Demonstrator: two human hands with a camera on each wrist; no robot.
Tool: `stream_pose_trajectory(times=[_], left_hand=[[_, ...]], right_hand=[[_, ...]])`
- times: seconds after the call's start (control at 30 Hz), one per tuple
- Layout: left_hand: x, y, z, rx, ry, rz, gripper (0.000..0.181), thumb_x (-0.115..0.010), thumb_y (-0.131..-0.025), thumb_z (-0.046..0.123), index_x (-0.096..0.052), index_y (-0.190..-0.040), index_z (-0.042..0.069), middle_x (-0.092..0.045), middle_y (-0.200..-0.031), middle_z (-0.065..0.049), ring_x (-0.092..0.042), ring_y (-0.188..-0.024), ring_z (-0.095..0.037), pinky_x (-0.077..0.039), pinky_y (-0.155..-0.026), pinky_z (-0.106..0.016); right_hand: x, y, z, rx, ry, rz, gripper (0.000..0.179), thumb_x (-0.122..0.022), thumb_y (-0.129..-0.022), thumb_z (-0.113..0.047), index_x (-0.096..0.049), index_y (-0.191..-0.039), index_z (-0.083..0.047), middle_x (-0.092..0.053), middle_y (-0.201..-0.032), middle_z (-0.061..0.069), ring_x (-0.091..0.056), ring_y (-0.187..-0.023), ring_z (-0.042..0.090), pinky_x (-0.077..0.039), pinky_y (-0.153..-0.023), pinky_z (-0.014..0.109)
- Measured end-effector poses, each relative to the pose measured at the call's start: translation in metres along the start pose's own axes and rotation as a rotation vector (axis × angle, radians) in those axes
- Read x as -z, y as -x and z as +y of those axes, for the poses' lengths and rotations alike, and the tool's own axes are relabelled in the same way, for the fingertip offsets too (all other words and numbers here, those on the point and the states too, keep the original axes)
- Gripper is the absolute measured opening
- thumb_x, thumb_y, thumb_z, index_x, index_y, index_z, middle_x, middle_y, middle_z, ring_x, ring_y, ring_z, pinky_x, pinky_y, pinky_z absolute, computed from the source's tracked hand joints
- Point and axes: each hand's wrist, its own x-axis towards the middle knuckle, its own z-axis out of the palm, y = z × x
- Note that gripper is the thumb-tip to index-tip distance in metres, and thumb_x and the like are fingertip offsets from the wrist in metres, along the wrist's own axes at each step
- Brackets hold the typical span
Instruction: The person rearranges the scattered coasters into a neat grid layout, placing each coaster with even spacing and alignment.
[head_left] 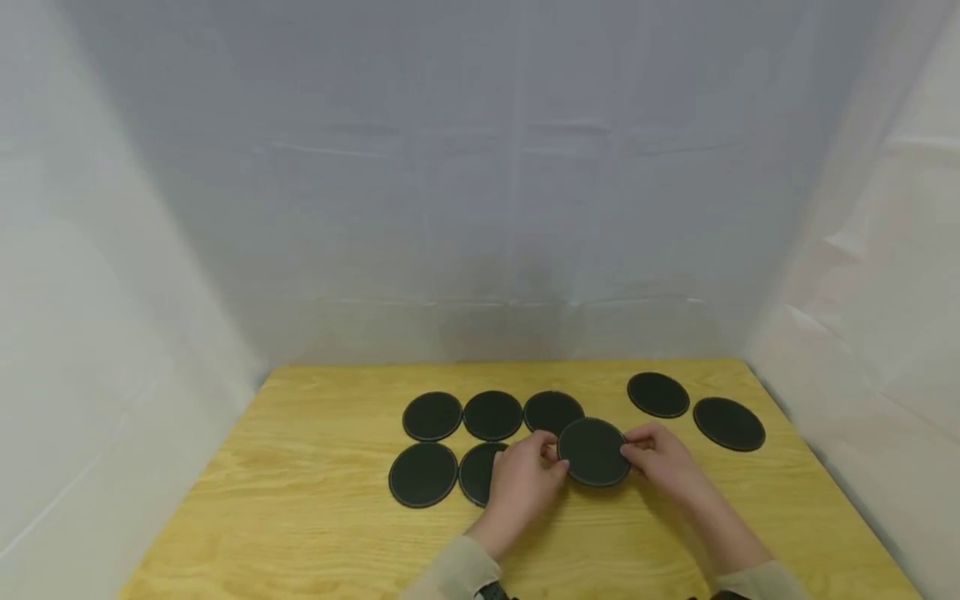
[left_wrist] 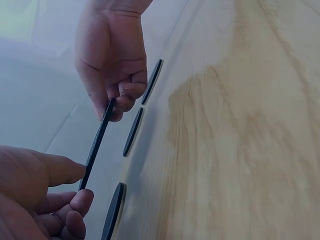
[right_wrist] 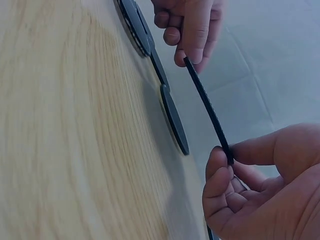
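Note:
Both hands hold one round black coaster (head_left: 594, 452) raised above the table, its thin edge showing in the left wrist view. My left hand (head_left: 522, 481) pinches its left rim between thumb and fingers. The opposite rim is pinched by my right hand (head_left: 665, 460), thumb on the upper face. Left of the hands, black coasters lie in two rows: a back row with a left coaster (head_left: 432, 416), a middle one (head_left: 492, 415) and a right one (head_left: 552, 412), and a front row with one coaster (head_left: 423, 474) beside another (head_left: 474, 472) partly hidden by my left hand.
Two more coasters lie apart at the back right, one (head_left: 657, 394) farther back and one (head_left: 729, 423) nearer the right edge. They rest on a light wooden table (head_left: 300, 500). White sheeting (head_left: 480, 208) rises behind it and at both sides.

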Motion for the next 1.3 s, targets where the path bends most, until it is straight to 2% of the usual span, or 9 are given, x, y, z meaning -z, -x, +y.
stream_pose_trajectory(times=[0.13,0.27,0.43,0.57,0.63,0.77,0.83,1.03,1.3], left_hand=[[0.004,0.006,-0.011,0.006,0.001,0.009,0.030,-0.089,-0.094,0.020,-0.080,-0.121,0.011,-0.074,-0.090,0.012,-0.067,-0.085,-0.012,-0.043,-0.086,-0.044],[0.005,0.009,-0.024,-0.040,0.009,0.048,0.028,-0.090,-0.093,0.019,-0.080,-0.118,0.012,-0.070,-0.088,0.013,-0.064,-0.082,-0.012,-0.040,-0.079,-0.040],[-0.009,0.007,-0.047,-0.091,-0.021,0.110,0.025,-0.091,-0.090,0.022,-0.079,-0.111,0.016,-0.064,-0.086,0.017,-0.058,-0.077,-0.008,-0.037,-0.074,-0.038],[-0.008,0.007,-0.046,-0.099,-0.057,0.117,0.026,-0.091,-0.089,0.019,-0.079,-0.111,0.013,-0.066,-0.087,0.014,-0.060,-0.079,-0.012,-0.037,-0.074,-0.039],[-0.001,0.009,-0.036,-0.077,-0.061,0.102,0.026,-0.091,-0.089,0.017,-0.079,-0.111,0.012,-0.066,-0.087,0.012,-0.060,-0.080,-0.013,-0.038,-0.076,-0.039],[0.007,0.011,-0.026,-0.011,-0.090,0.060,0.029,-0.092,-0.088,0.016,-0.079,-0.113,0.011,-0.067,-0.087,0.011,-0.062,-0.082,-0.015,-0.038,-0.078,-0.039],[0.009,0.011,-0.024,-0.002,-0.132,0.052,0.030,-0.092,-0.087,0.015,-0.079,-0.114,0.011,-0.068,-0.087,0.011,-0.063,-0.083,-0.015,-0.039,-0.079,-0.039],[0.011,0.012,-0.023,-0.025,-0.231,0.059,0.033,-0.095,-0.085,0.018,-0.080,-0.114,0.011,-0.070,-0.088,0.009,-0.064,-0.082,-0.017,-0.040,-0.078,-0.039],[0.014,0.014,-0.024,-0.039,-0.281,0.052,0.031,-0.096,-0.084,0.019,-0.079,-0.109,0.012,-0.067,-0.086,0.008,-0.058,-0.077,-0.014,-0.038,-0.075,-0.038]], right_hand=[[-0.011,-0.001,-0.001,0.012,-0.015,-0.020,0.026,-0.065,-0.108,0.000,-0.058,-0.128,0.015,-0.067,-0.101,0.015,-0.062,-0.083,0.023,-0.054,-0.070,0.032],[-0.021,-0.003,-0.001,0.015,0.013,-0.001,0.021,-0.065,-0.107,0.000,-0.062,-0.124,0.013,-0.067,-0.096,0.014,-0.064,-0.080,0.022,-0.053,-0.069,0.031],[-0.030,-0.006,-0.001,0.009,0.023,0.019,0.016,-0.066,-0.106,0.003,-0.064,-0.119,0.012,-0.068,-0.093,0.013,-0.065,-0.077,0.021,-0.054,-0.068,0.028],[-0.033,-0.006,-0.001,0.009,0.024,0.029,0.015,-0.067,-0.105,0.004,-0.063,-0.117,0.013,-0.068,-0.092,0.014,-0.066,-0.076,0.020,-0.055,-0.068,0.028],[-0.034,-0.006,0.000,0.015,0.043,0.033,0.015,-0.067,-0.104,0.004,-0.064,-0.116,0.012,-0.068,-0.092,0.014,-0.067,-0.076,0.020,-0.055,-0.068,0.028],[-0.036,-0.006,0.001,0.031,0.099,0.033,0.013,-0.069,-0.104,0.003,-0.065,-0.114,0.009,-0.068,-0.090,0.012,-0.067,-0.075,0.020,-0.054,-0.069,0.028],[-0.037,-0.005,0.000,0.033,0.117,0.031,0.013,-0.070,-0.103,0.002,-0.065,-0.113,0.008,-0.069,-0.090,0.011,-0.067,-0.076,0.020,-0.054,-0.069,0.029],[-0.040,-0.004,-0.001,0.028,0.156,0.032,0.012,-0.071,-0.104,-0.001,-0.066,-0.113,0.005,-0.070,-0.092,0.009,-0.068,-0.078,0.020,-0.055,-0.073,0.033],[-0.042,-0.004,-0.007,0.029,0.245,0.024,0.011,-0.073,-0.103,-0.005,-0.070,-0.111,0.002,-0.070,-0.092,0.006,-0.066,-0.081,0.018,-0.054,-0.079,0.038]])
